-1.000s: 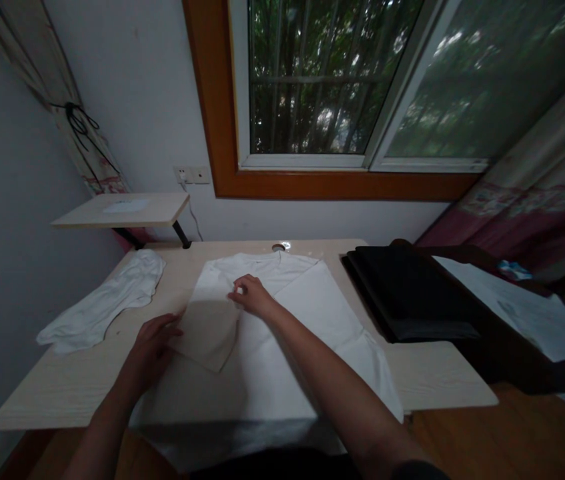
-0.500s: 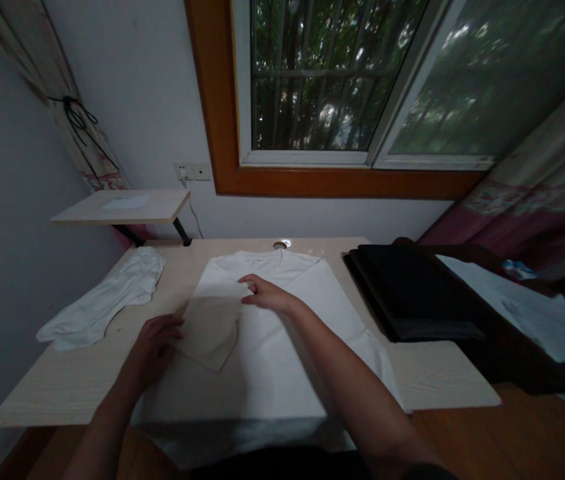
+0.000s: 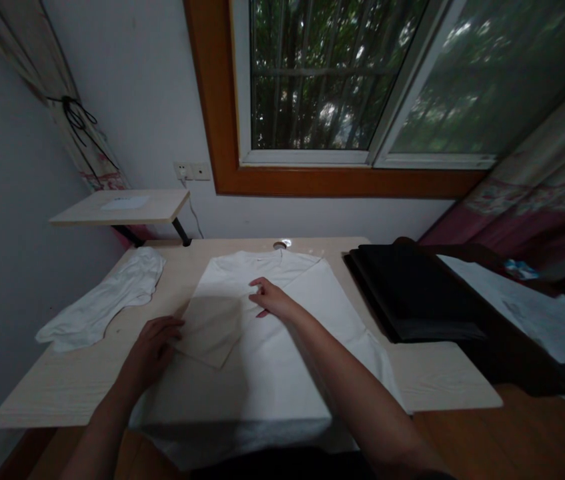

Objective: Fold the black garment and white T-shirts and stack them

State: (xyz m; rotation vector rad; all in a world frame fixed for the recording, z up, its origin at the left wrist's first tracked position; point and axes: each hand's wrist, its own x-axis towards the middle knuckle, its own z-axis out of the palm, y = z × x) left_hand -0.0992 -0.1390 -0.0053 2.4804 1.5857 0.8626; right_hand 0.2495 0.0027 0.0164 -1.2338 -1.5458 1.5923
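Note:
A white long-sleeved shirt lies spread on the table, its neckline at the far side and its lower hem hanging over the front edge. One sleeve is folded inward across the left half of the body, in shadow. At the left fold, the bent fingers of my left hand are closed on the shirt's edge; the exact grip is partly hidden. Over the upper middle of the shirt is my right hand, its fingers apart and nothing in them. Whether it touches the cloth is unclear.
A crumpled white cloth lies on the left of the light wooden table. Behind it stands a small raised shelf with a paper. A black folded stack is at the right, beside a white sheet.
My right hand has shifted a little to the right, away from the folded sleeve, and its fingers have spread. The sleeve's right edge now lies flatter. My left hand stays in place.

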